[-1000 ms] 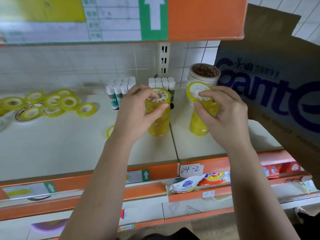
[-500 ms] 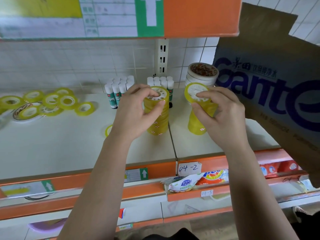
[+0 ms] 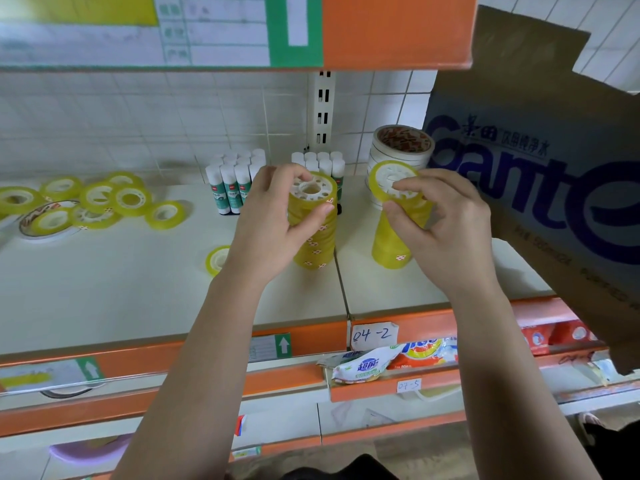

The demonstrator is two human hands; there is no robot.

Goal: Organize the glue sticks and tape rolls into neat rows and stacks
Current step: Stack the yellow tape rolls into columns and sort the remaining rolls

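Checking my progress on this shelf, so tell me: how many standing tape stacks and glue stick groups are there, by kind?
Yellow tape stacks: 2
White tape stack: 1
Glue stick groups: 2
Total: 5

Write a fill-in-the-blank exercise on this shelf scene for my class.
The left hand grips the left tape stack near its ____. The roll in the right hand is ____, not flat. The glue sticks have ____ caps.
Missing words: top, tilted, white.
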